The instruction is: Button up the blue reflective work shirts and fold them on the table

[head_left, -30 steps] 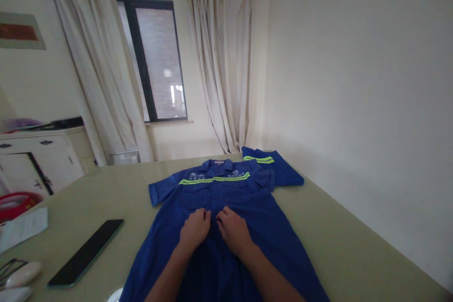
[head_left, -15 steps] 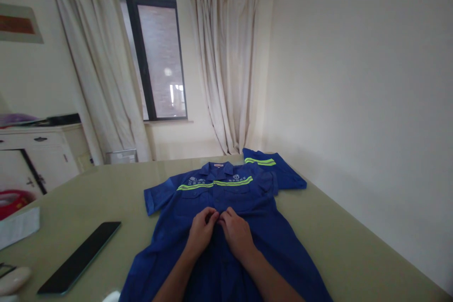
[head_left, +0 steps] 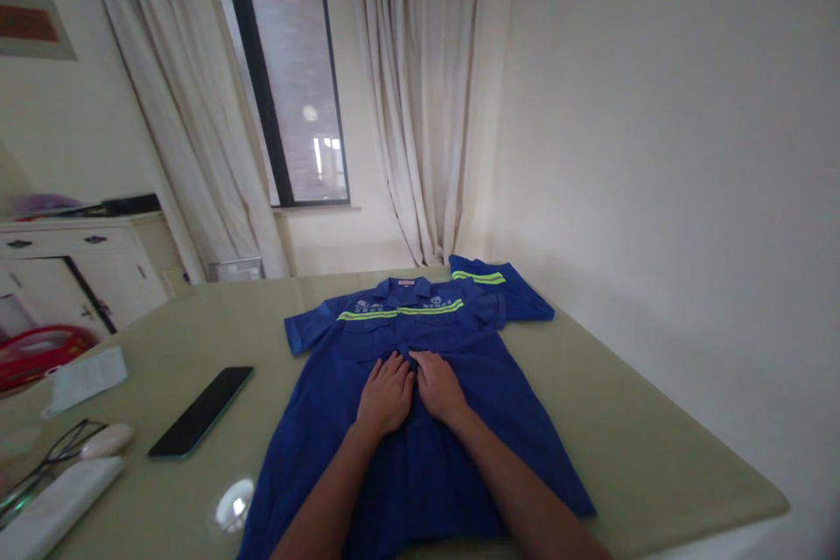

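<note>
A blue short-sleeved work shirt (head_left: 321,420) lies front up on the table, its collar at the far side. Yellow-green reflective stripes and white lettering cross its chest. My left hand (head_left: 387,389) rests flat on the shirt's middle, just below the chest pockets, fingers stretched out and apart. Right beside it, my right hand (head_left: 438,383) lies on the front placket with its fingers extended towards the upper left; their undersides are hidden. Neither hand shows a grip on the cloth.
Behind the shirt's right sleeve lies a folded blue garment (head_left: 525,297) with a matching stripe. To the left are a black phone (head_left: 202,413), a face mask (head_left: 88,381), glasses (head_left: 66,446) and a white case (head_left: 59,507). A wall borders the table's (head_left: 630,437) right side.
Both hands were pinching at the shirt's front placket. Now their fingers have loosened and lie on the cloth. The view has tilted down, showing more of the table at left.
</note>
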